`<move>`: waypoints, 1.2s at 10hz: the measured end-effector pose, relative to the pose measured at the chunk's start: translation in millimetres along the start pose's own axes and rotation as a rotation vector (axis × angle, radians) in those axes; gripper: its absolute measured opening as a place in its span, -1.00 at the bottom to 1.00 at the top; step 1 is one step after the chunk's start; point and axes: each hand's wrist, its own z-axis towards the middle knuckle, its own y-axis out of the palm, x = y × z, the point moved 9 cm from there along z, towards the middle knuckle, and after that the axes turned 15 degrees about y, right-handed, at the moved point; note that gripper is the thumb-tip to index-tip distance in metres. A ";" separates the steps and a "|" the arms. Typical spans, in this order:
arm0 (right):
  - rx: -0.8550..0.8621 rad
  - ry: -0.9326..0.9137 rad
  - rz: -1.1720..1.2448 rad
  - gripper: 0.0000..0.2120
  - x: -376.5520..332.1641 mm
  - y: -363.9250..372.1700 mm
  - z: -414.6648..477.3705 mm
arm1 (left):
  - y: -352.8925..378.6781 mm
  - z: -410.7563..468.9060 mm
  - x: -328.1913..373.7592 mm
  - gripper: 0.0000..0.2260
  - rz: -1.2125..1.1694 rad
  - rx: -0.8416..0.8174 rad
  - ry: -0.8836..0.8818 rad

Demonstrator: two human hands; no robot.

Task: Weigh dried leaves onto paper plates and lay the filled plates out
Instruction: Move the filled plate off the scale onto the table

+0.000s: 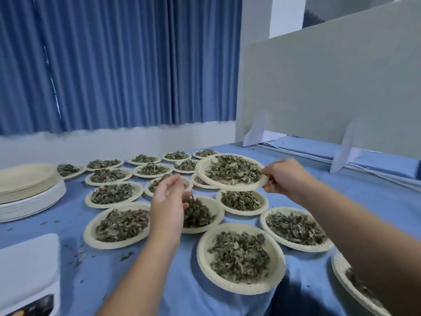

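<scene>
My right hand (283, 177) pinches the right rim of a paper plate (201, 168) heaped with dried leaves (232, 171) and holds it in the air above the laid-out plates. My left hand (167, 201) hovers with loose fingers over the middle of the table, holding nothing, its fingertips near the leaves of another plate (216, 207). Several filled plates lie in rows on the blue cloth (182, 281), among them a near one (202, 258) and one at the right (264, 221).
A stack of empty paper plates (27, 190) stands at the left. A white scale (27, 270) sits at the bottom left corner. A grey partition board (330, 87) rises at the back right. Blue curtains hang behind. Leaf crumbs dot the cloth.
</scene>
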 end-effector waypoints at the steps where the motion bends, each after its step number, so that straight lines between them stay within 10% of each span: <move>1: 0.073 0.048 0.055 -0.89 4.5 -24.1 29.9 | -3.6 4.9 -13.5 -0.82 0.097 -0.014 0.017; 7: 0.337 0.343 -0.064 -0.69 58.5 -20.1 192.5 | -10.8 22.6 -38.9 -0.80 0.256 -0.072 0.001; 9: 0.292 0.318 -0.007 -0.86 60.1 -5.3 215.5 | -18.3 27.4 -42.7 -0.80 0.250 -0.003 -0.017; 10: 0.288 0.317 0.257 -0.67 64.1 0.6 220.7 | -22.0 27.2 -42.9 -0.80 0.235 0.027 -0.024; 12: 0.293 0.212 0.052 -0.56 53.8 2.7 221.6 | -20.6 25.7 -43.9 -0.81 0.194 0.027 -0.041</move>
